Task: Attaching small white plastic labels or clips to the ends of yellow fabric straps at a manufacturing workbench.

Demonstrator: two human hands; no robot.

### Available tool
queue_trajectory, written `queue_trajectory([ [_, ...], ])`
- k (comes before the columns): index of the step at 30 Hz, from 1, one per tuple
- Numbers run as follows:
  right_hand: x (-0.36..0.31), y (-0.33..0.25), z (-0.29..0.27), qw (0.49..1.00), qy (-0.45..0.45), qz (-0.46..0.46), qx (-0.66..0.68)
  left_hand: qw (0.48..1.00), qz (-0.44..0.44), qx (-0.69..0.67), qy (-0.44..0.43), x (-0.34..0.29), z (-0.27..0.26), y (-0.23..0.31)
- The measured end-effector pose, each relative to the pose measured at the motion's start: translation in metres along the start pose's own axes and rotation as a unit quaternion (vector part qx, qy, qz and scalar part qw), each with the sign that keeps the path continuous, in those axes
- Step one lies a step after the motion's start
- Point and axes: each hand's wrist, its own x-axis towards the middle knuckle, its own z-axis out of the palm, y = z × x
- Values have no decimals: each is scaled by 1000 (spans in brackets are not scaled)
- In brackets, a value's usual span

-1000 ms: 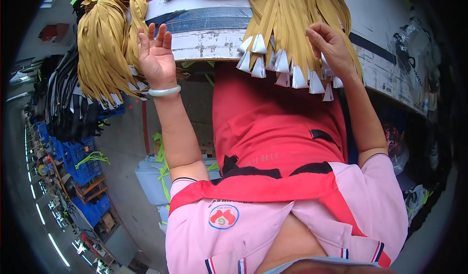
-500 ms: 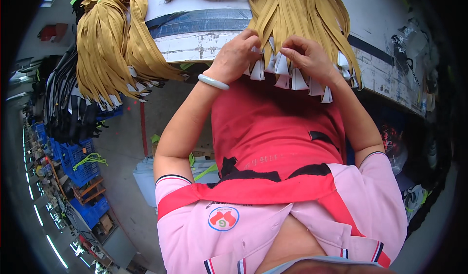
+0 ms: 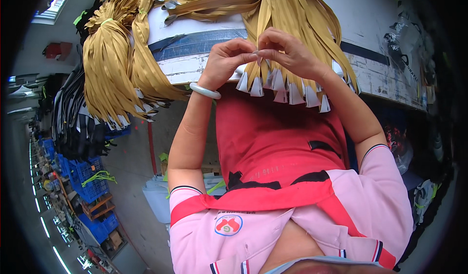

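Observation:
Long gold fabric strips (image 3: 297, 18) lie in a bundle on the worktable (image 3: 190, 54), their white-tabbed ends (image 3: 295, 93) hanging over its near edge. Above those ends, my left hand (image 3: 225, 62) and my right hand (image 3: 287, 52) meet, thumbs and forefingers pinched tip to tip. Something tiny sits between the fingertips, perhaps the end of one strip, but it is too small to make out. A pale bangle (image 3: 205, 90) circles my left wrist.
More gold bundles (image 3: 107, 69), tied near the top, hang off the table's left side beside black strips (image 3: 73, 123). Blue crates (image 3: 85, 179) stand on the floor at left. Clear plastic wrapping (image 3: 404, 54) lies at the table's right. My red apron (image 3: 278, 132) is against the table edge.
My two hands have come together; the right moved left until its fingertips met the left's. My left hand has shifted slightly down and the view has tilted a little.

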Motion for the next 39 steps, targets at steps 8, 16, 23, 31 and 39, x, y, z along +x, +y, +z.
queue_trajectory([
  [8, 15, -3, -20, 993, -95, 56, 33, 989, -43, -138, 4, 6, 0, -12],
  [16, 16, 12, -26, 978, -70, 83, 180, 995, -20, -94, 41, 6, 11, -2],
  [23, 13, 4, 2, 986, 55, 81, 138, 984, 38, 18, 173, 5, 27, 0],
  [31, 11, 16, 27, 951, 237, -133, -150, 934, 109, 212, 266, 5, 51, -16],
  [39, -2, 17, 18, 988, 102, -32, 115, 958, 111, 223, 144, -9, 23, -5],
])
